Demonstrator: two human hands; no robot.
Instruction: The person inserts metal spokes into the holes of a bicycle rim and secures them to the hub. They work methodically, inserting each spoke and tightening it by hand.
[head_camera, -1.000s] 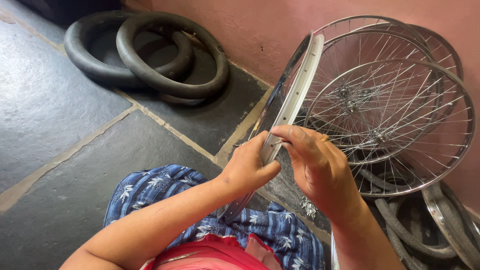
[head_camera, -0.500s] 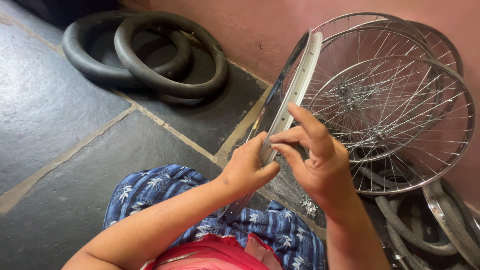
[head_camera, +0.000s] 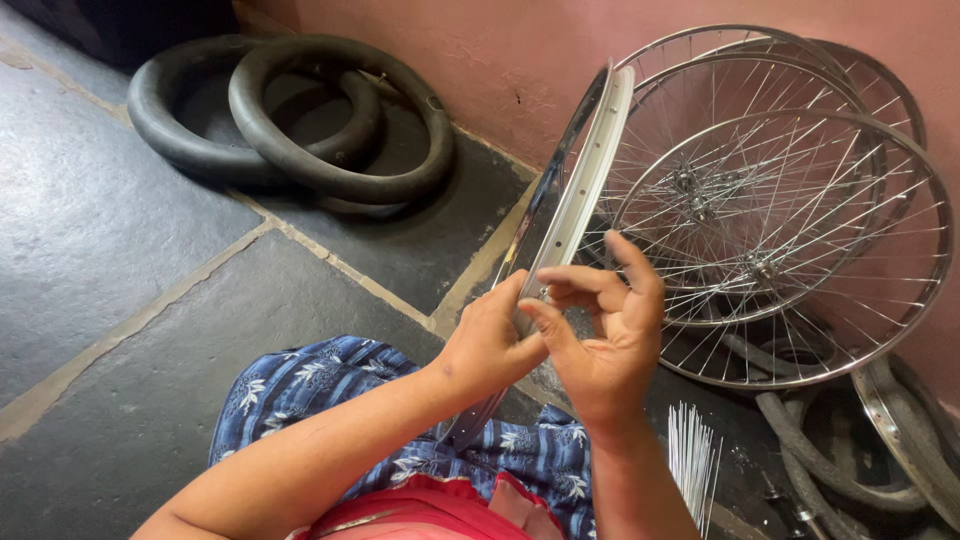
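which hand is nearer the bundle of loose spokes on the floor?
Right. The right hand is at the rim, almost above the spoke bundle; the left hand grips the rim farther left.

Workshop corner with a stone floor and a pink wall

Dark grey stone slabs (head_camera: 120, 230) with pale joints meet a pink plastered wall (head_camera: 480, 50). Black rubber tyres (head_camera: 330, 130) lie on the floor, spoked wheels (head_camera: 790, 220) lean against the wall, and soft daylight falls evenly.

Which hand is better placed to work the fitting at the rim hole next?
Probably the right hand: its fingertips pinch right at the bare rim. The left hand wraps the rim's edge, steadying it, so it looks less free.
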